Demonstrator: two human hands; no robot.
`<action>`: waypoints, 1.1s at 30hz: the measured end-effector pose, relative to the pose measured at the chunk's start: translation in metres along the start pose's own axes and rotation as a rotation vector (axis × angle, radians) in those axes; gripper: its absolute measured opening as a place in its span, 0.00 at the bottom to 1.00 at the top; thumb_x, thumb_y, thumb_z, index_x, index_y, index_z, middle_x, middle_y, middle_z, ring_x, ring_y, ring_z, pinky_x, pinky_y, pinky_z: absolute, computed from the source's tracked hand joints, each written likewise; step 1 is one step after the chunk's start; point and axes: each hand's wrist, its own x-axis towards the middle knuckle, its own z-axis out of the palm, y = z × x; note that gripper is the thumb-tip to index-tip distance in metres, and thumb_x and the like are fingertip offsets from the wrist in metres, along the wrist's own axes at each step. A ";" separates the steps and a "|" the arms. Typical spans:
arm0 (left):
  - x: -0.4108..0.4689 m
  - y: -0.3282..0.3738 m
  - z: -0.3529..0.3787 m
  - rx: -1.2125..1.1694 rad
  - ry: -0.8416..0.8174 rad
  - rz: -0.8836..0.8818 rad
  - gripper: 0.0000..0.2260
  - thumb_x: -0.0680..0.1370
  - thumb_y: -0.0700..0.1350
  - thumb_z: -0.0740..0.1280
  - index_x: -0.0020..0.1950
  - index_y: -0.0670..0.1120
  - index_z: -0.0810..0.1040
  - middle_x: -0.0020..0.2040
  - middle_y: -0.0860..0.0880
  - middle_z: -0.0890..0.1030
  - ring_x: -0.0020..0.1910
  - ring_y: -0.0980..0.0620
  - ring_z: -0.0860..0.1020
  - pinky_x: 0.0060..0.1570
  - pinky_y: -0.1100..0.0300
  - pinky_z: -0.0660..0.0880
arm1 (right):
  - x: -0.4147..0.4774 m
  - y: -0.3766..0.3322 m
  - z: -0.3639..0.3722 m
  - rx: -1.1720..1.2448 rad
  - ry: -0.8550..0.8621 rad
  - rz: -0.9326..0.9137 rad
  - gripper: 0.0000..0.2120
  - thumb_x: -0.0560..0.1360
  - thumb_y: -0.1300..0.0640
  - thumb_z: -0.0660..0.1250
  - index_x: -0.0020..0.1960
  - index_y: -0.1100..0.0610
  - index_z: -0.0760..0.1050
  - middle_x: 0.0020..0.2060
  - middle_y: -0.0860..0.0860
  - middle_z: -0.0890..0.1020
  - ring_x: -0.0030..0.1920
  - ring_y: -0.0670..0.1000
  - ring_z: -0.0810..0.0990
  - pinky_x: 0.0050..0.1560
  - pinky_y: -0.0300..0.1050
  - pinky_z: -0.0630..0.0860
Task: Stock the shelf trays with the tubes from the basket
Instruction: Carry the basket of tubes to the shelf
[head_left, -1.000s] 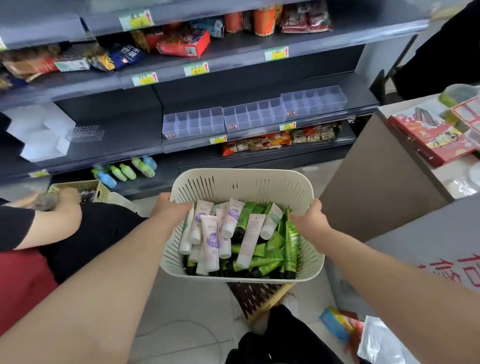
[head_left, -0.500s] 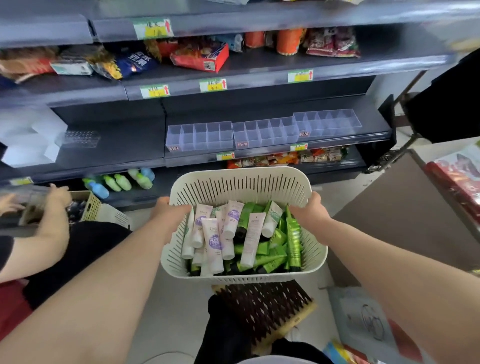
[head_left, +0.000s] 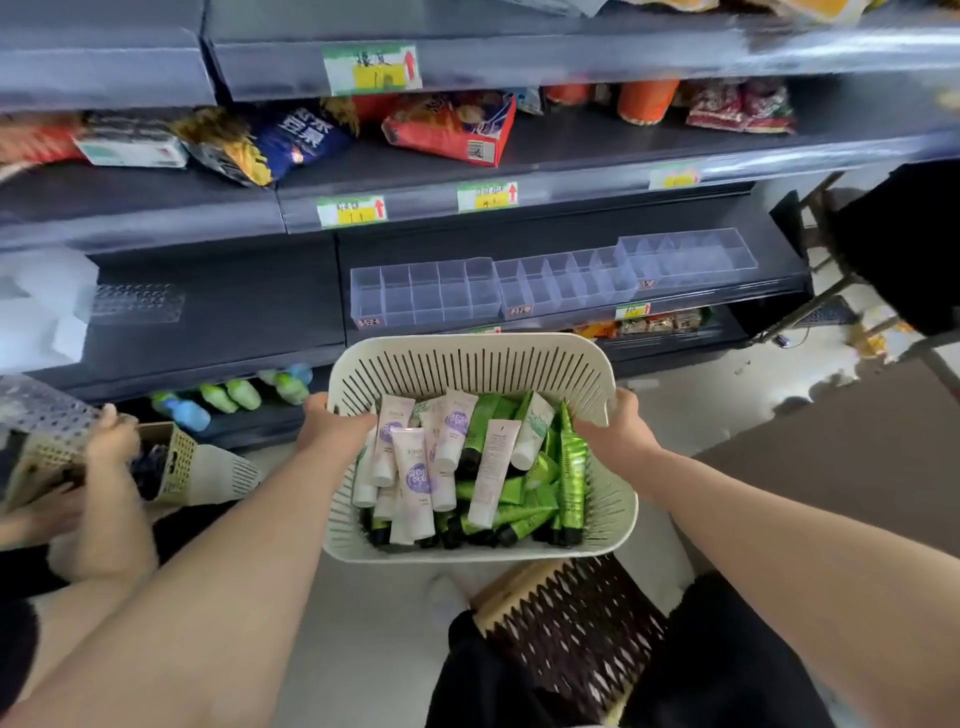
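We hold the basket (head_left: 467, 364), left grip (head_left: 332, 426) curled over its nine o'clock rim, right grip (head_left: 621, 431) curled over three o'clock; white and green tubes (head_left: 492, 467) heaped inside, shelf trays (head_left: 426, 291) at twelve.

One head-worn wide-angle camera looks forward and down, close over the basket (head_left: 467, 347) at centre; the shelf trays (head_left: 561, 285) lie farther off, toward 12 o'clock

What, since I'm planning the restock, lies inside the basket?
Inside the basket, white tubes lie over green tubes in a loose pile. The basket's floor and any tubes beneath the pile are covered.
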 end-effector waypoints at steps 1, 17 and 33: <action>0.003 0.001 -0.002 0.001 0.009 -0.005 0.22 0.68 0.46 0.73 0.58 0.50 0.68 0.49 0.48 0.80 0.46 0.45 0.81 0.51 0.45 0.79 | 0.003 -0.005 0.003 -0.013 0.000 -0.008 0.31 0.78 0.54 0.63 0.75 0.53 0.49 0.60 0.58 0.74 0.43 0.53 0.75 0.33 0.42 0.69; 0.036 0.004 0.032 -0.038 0.086 -0.142 0.26 0.68 0.48 0.77 0.60 0.50 0.66 0.47 0.49 0.79 0.42 0.48 0.79 0.38 0.57 0.75 | 0.097 -0.020 0.006 -0.141 -0.144 -0.039 0.29 0.78 0.54 0.63 0.73 0.54 0.51 0.50 0.56 0.76 0.33 0.49 0.72 0.26 0.41 0.66; 0.073 0.016 0.203 -0.003 0.109 -0.237 0.25 0.72 0.41 0.74 0.66 0.48 0.69 0.52 0.49 0.79 0.48 0.48 0.78 0.49 0.53 0.77 | 0.265 0.033 -0.034 -0.166 -0.155 0.039 0.33 0.75 0.55 0.63 0.73 0.48 0.48 0.58 0.58 0.72 0.44 0.55 0.76 0.39 0.48 0.74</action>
